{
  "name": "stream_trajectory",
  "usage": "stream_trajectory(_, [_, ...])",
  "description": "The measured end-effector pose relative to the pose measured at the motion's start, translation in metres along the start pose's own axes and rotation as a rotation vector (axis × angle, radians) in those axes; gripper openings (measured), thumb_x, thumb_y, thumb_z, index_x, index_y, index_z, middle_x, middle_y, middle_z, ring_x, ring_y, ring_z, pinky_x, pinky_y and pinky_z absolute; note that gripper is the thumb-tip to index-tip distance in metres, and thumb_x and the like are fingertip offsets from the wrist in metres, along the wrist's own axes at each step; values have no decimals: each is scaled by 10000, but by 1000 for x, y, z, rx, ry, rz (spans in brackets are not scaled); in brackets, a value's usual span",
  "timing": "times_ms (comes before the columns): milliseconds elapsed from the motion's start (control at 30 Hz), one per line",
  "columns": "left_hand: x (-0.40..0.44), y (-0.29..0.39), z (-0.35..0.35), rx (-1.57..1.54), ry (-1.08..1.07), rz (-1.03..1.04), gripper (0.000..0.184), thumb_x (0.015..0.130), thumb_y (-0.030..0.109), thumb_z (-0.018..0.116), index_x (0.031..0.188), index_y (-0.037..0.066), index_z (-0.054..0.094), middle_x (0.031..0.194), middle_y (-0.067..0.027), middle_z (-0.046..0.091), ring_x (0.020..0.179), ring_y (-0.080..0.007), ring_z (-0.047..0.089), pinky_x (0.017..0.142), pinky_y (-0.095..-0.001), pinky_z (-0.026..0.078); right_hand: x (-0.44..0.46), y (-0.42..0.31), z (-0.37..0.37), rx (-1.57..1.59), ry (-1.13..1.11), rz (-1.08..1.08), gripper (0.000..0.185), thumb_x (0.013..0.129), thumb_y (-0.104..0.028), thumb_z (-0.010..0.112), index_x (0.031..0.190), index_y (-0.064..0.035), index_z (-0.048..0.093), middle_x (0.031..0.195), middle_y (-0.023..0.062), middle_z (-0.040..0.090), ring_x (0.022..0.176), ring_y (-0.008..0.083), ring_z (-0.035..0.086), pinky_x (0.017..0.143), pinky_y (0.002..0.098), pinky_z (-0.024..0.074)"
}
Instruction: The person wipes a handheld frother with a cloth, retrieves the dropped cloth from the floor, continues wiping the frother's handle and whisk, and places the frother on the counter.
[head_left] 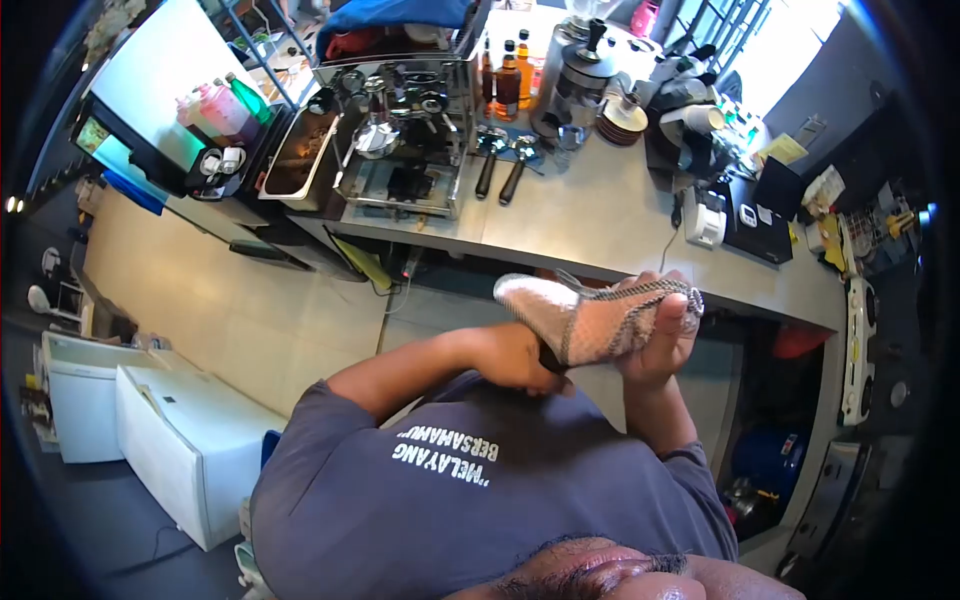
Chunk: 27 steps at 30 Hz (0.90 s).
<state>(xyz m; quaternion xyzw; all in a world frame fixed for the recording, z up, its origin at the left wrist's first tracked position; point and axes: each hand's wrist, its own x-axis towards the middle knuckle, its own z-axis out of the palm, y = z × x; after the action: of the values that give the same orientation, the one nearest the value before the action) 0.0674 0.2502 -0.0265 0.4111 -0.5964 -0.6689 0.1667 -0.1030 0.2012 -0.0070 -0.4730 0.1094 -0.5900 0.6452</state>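
Note:
A pink and pale grey folded cloth (600,325) with dark patterned edging is raised in front of my chest. My right hand (665,345) grips its right end, with the thumb over the cloth and the fingers partly hidden behind it. At the lower left side of the cloth is my left hand (525,362), its fingers curled around a small dark part that I cannot make out. Both hands are between my grey shirt (480,500) and the counter edge.
Beyond the hands runs a long counter (580,215) with an espresso machine (405,150), two portafilters (503,165), syrup bottles (508,80), a grinder (580,85) and a white device (706,217). A white cabinet (190,440) stands at the lower left.

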Motion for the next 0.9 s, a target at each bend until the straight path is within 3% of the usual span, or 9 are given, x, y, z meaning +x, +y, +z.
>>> stream_trajectory(67, [21,6,23,-11,51,221,468,806,125,765,1222,17,580,1100,-107,651,962,-207,651,822,-331,529,-7,-27,-24,-154,-170,81,330,975,-284,600,1018,43,600,940,115,659,788,159,633,705,277,514])
stream_trajectory(133, [46,18,44,171,374,882,683,793,83,770,1389,17,444,1223,-135,600,1069,-220,617,907,-345,514,-31,-41,-39,-401,-231,177,259,937,-193,657,1051,37,618,961,95,675,837,151,636,756,275,513])
stream_trajectory(167, [59,20,49,175,149,743,657,807,82,756,1381,21,443,1215,-144,606,1113,-227,595,955,-364,488,-44,-48,-47,-442,-127,32,223,927,-152,662,1040,37,624,957,81,676,866,141,628,770,275,509])
stream_trajectory(267, [97,35,108,-60,56,461,578,817,111,742,1331,28,492,1183,-140,612,1112,-229,586,967,-357,474,-66,-94,-91,-421,-71,74,202,928,-147,657,1004,37,622,938,86,676,847,128,628,756,265,510])
stream_trajectory(533, [200,87,221,122,27,786,571,810,137,718,1329,59,494,1108,-162,622,1015,-308,612,863,-363,490,-124,-207,-164,-443,247,-133,207,900,-176,697,933,16,629,841,52,660,764,107,606,677,250,493])
stream_trajectory(633, [223,102,231,372,-81,846,585,786,67,726,1328,72,506,1162,-142,600,1053,-277,590,893,-383,470,-147,-227,-187,-747,221,-207,209,856,-156,725,928,11,622,879,57,658,807,112,610,716,259,495])
stream_trajectory(667, [225,109,238,280,-139,832,607,787,74,725,1346,54,489,1213,-145,591,1150,-283,560,982,-391,443,-154,-229,-199,-882,188,-271,214,834,-143,737,926,9,617,899,60,657,825,117,613,737,263,497])
stream_trajectory(800, [269,80,278,56,-421,739,660,793,79,721,1381,3,428,1286,-163,551,1218,-279,519,1053,-383,404,-191,-245,-219,-801,410,-19,192,832,-114,717,958,-18,608,938,82,651,853,171,626,793,324,502])
stream_trajectory(900, [280,73,303,178,-551,587,658,802,75,703,1388,-19,418,1305,-184,539,1229,-300,514,1044,-366,413,-206,-271,-238,-883,352,-263,162,854,-102,680,979,-28,607,974,100,646,893,193,631,804,362,507])
